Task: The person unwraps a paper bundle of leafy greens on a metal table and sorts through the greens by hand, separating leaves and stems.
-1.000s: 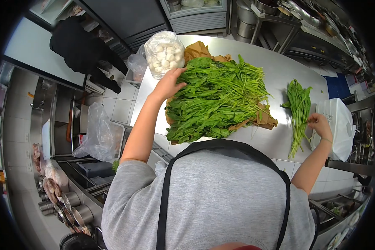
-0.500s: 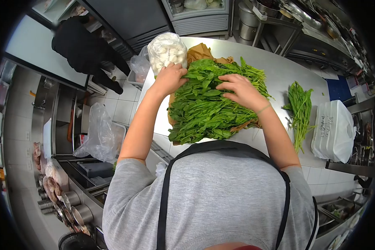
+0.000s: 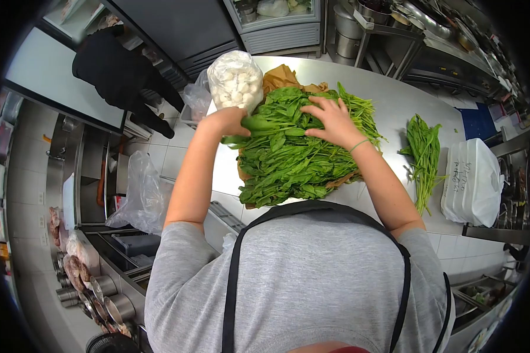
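A wide heap of leafy greens (image 3: 294, 159) lies across the metal table on brown paper, leaves toward the left and cut stems toward the right. At the heap's upper left edge, my left hand (image 3: 225, 122) is closed around some leaves, which stick out on both sides of it. My right hand (image 3: 334, 122) rests on top of the pile with its fingers spread. Just beyond my left hand stands a clear plastic bag of white, rounded pieces (image 3: 237, 82), perhaps mushrooms or garlic. Crumpled brown paper (image 3: 281, 77) shows behind the greens.
A smaller bunch of greens (image 3: 421, 156) lies on the steel table (image 3: 388, 97) at the right, beside stacked white containers (image 3: 470, 182) with handwriting. To the left, a person in black (image 3: 121, 70) bends into a fridge. A plastic bag (image 3: 141, 194) sits below on the left.
My left hand has come back from beside the bag and closed on leaves at the edge. My right hand has shifted slightly left, its fingers spreading wider.
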Demonstrator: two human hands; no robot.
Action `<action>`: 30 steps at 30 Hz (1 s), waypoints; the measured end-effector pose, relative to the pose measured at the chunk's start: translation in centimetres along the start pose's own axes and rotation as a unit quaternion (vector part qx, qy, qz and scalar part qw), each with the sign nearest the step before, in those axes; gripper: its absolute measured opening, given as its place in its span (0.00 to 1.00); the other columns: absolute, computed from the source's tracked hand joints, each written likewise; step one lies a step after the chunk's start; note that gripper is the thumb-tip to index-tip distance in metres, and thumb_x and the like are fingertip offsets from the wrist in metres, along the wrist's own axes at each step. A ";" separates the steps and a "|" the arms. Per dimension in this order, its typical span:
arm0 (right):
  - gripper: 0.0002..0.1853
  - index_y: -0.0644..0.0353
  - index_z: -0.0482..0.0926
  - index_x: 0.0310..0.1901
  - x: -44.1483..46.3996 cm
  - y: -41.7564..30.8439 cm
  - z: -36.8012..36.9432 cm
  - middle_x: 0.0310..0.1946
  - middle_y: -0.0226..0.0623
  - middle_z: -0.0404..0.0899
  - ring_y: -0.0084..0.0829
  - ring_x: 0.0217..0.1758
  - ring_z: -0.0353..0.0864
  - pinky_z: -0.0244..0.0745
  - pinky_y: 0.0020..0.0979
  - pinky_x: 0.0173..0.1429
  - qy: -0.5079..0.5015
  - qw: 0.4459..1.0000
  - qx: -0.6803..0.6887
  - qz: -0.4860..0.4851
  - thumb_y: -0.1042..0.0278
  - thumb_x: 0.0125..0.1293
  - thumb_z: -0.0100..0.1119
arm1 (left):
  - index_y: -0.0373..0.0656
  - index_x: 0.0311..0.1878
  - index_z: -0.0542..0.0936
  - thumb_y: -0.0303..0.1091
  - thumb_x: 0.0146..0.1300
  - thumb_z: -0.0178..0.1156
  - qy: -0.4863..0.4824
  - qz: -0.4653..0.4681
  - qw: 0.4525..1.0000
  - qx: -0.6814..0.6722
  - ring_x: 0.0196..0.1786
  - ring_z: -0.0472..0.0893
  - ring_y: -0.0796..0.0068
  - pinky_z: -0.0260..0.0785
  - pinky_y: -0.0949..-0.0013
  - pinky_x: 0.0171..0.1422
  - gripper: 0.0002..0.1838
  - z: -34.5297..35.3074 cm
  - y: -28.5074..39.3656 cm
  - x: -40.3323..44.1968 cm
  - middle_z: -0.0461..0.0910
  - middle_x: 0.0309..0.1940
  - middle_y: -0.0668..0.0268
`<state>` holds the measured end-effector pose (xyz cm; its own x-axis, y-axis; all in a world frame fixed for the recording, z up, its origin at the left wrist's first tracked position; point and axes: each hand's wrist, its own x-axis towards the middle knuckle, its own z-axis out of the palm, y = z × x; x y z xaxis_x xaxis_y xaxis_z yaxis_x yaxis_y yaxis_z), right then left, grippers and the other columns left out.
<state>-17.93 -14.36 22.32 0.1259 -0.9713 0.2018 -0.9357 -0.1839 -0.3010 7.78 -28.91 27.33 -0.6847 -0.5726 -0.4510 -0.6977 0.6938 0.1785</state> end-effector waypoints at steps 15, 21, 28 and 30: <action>0.14 0.58 0.72 0.48 1.0 3.2 2.7 0.46 0.39 0.71 0.43 0.44 0.75 0.71 0.40 0.48 0.030 0.982 0.135 0.125 0.66 0.63 0.57 | 0.37 0.53 0.75 0.52 0.47 0.70 0.009 0.020 0.994 -0.108 0.47 0.79 0.54 0.70 0.61 0.52 0.35 5.2 0.4 2.8 0.81 0.43 0.51; 0.15 0.53 0.72 0.50 1.5 3.2 2.3 0.51 0.35 0.69 0.39 0.57 0.71 0.72 0.40 0.55 -0.015 0.987 0.100 0.128 0.64 0.63 0.58 | 0.42 0.50 0.78 0.48 0.52 0.69 0.005 0.062 0.993 -0.097 0.39 0.79 0.64 0.67 0.66 0.47 0.26 -1.0 0.8 0.5 0.82 0.37 0.58; 0.21 0.52 0.73 0.52 1.5 2.0 0.2 0.57 0.36 0.67 0.41 0.61 0.69 0.62 0.46 0.64 0.028 0.992 0.083 0.094 0.55 0.59 0.62 | 0.41 0.49 0.77 0.45 0.53 0.69 -0.019 0.020 0.995 -0.095 0.37 0.79 0.68 0.68 0.66 0.45 0.25 -8.0 2.4 -4.0 0.82 0.34 0.59; 0.26 0.52 0.73 0.53 2.3 -0.3 -2.1 0.58 0.38 0.69 0.44 0.60 0.69 0.62 0.43 0.65 0.162 0.981 0.103 0.028 0.49 0.56 0.65 | 0.41 0.53 0.77 0.43 0.51 0.70 -0.033 -0.002 0.996 -0.086 0.40 0.80 0.68 0.69 0.67 0.47 0.27 -9.3 3.3 -4.8 0.82 0.38 0.59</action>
<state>-18.06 -16.19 24.80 -0.0658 -0.8879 0.4554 -0.8472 -0.1914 -0.4956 6.78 -27.97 38.22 -0.6703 -0.5412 -0.5078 -0.7301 0.6036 0.3203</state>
